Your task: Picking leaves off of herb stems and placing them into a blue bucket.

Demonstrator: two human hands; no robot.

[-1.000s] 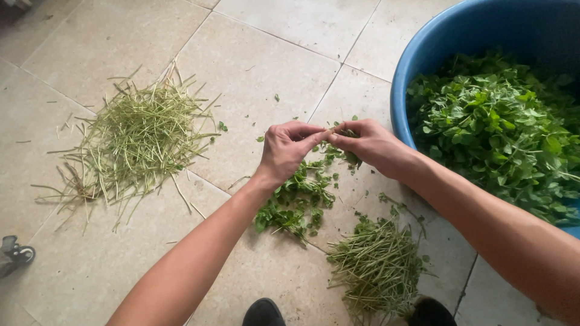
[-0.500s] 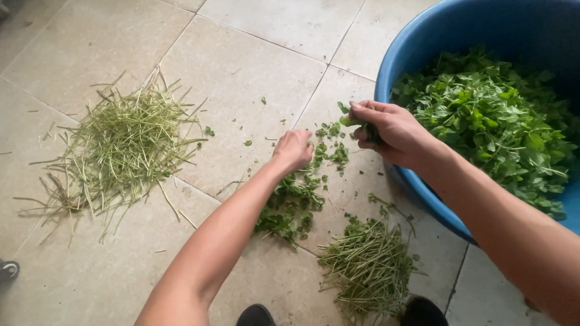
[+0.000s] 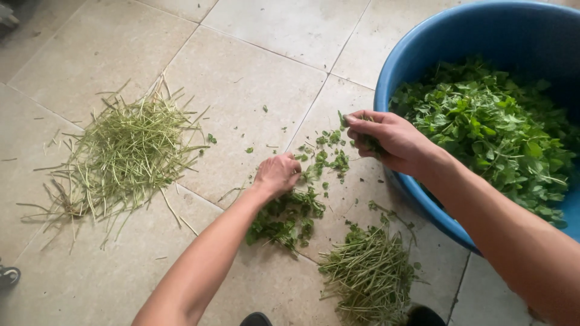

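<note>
Reaching down over the tiled floor [image 3: 254, 78], the left hand [image 3: 277, 174] is curled loosely, fingers bent and pressed together over a small heap of leafy sprigs [image 3: 284, 218] that lies just below it; whether it pinches any of them I cannot tell. The right hand [image 3: 389, 140] hangs just beside the rim of the blue tub [image 3: 423, 48], fingers closed round a small tuft of green leaves, thumb and forefinger pinching at the front. Loose leaves [image 3: 329, 156] lie scattered on the tile between the two hands. The tub holds a deep mass of picked greens [image 3: 489, 127]. A large pile of bare stems [image 3: 124, 154] lies well apart to the left, and a smaller stem bundle [image 3: 370, 274] lies near the sprigs.
</note>
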